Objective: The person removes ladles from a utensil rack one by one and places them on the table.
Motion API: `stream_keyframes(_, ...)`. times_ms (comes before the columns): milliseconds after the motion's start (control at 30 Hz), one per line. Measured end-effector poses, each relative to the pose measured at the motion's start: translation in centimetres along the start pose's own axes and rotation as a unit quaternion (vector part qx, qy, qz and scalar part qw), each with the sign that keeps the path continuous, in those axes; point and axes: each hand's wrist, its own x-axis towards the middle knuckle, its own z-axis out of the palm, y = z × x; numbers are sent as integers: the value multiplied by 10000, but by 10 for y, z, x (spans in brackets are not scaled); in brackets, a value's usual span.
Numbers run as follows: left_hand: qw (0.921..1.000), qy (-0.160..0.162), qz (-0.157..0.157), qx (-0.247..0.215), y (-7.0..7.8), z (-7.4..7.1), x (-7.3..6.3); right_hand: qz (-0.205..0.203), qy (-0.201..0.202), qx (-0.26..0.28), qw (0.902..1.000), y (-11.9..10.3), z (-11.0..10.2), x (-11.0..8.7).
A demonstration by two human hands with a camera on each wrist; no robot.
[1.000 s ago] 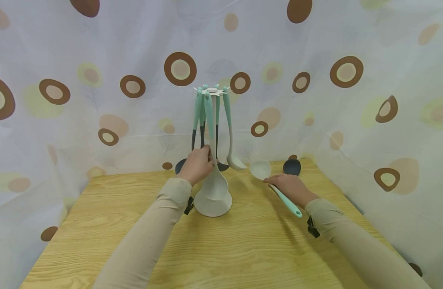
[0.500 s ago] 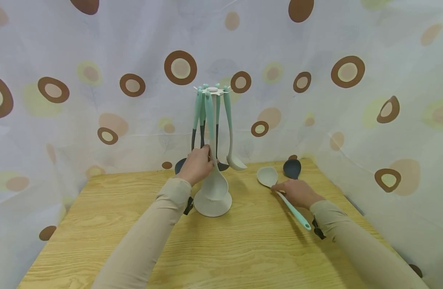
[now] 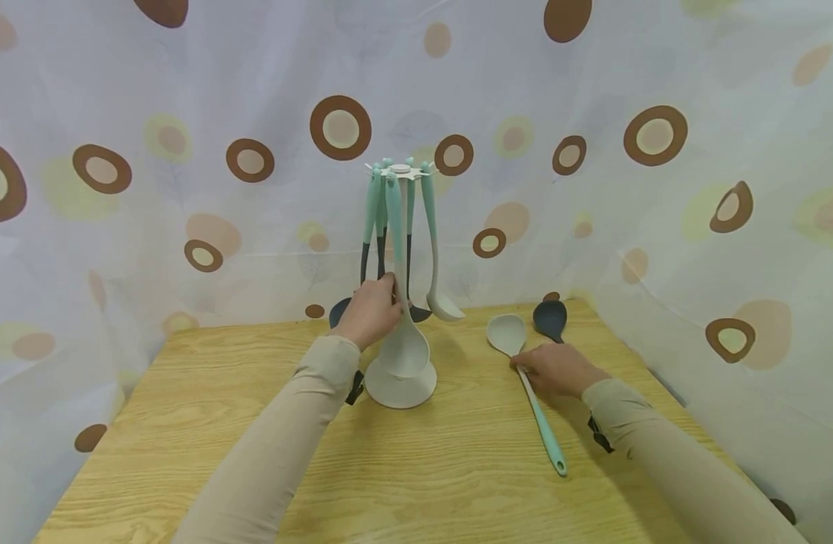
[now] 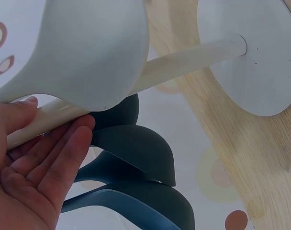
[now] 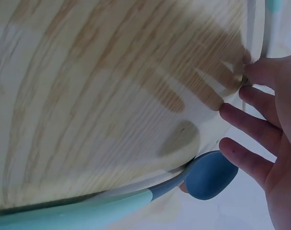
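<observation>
The left hand (image 3: 371, 310) is curled round the pole (image 3: 402, 249) of the rack (image 3: 400, 381), fingers and thumb wrapped about it low down, just above the pale ladle (image 3: 405, 344) that hangs on the near side. From the wrist view the fingers (image 4: 64, 158) lie along the pole beside that ladle's bowl (image 4: 83, 52), with dark spoon heads (image 4: 136, 153) hanging behind. Other teal-handled tools (image 3: 426, 227) dangle from the top of the rack, which stands mid-table toward the far edge.

The right hand (image 3: 557, 369) lies on the table (image 3: 185, 453) to the right of the rack, fingers spread and fairly straight, the fingertips resting on the shaft of a spoon (image 3: 528, 385). The spoon lies flat, its pale bowl pointing far and its teal handle running toward the near edge. A dark spoon (image 3: 550, 319) lies just beyond the hand, near the far right corner, and shows under the fingers in the right wrist view (image 5: 210, 175). A spotted curtain (image 3: 654, 136) hangs behind and to both sides.
</observation>
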Motion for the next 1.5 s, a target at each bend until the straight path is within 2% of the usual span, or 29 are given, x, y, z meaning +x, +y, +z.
stream_keyframes(133, 10000, -23, -17, 18, 1, 1, 0, 247, -135, 210, 9994, -7, -1, -2)
stream_keyframes(233, 10000, -47, -21, -4, 1, 1, -1, 738, -290, 464, 9958, -17, -3, -2)
stream_keyframes(333, 10000, -66, -3, -24, 1, 2, 0, 1335, -494, 660, 9876, -27, -5, -2)
stream_keyframes(433, 10000, -10, -7, -2, 1, 2, 0, 1585, -679, 778, 9820, -36, -6, -1)
stream_keyframes(600, 10000, 39, -7, -7, 0, 1, 1, 1581, -843, 1022, 9785, -44, -8, 2)
stream_keyframes(733, 10000, 8, -11, -40, 0, 2, 0, 1677, -793, 1217, 9751, -43, -8, 2)
stream_keyframes(967, 10000, 23, -27, -74, -1, 1, -1, 1507, -465, 1004, 9824, -36, -7, 4)
stream_keyframes(1167, 10000, 10, -28, -61, 0, 1, -1, 1480, -379, 1035, 9828, -31, -9, 7)
stream_keyframes(1500, 10000, -17, 18, 23, 0, 0, 2, 1816, -639, 978, 9764, -16, -5, 11)
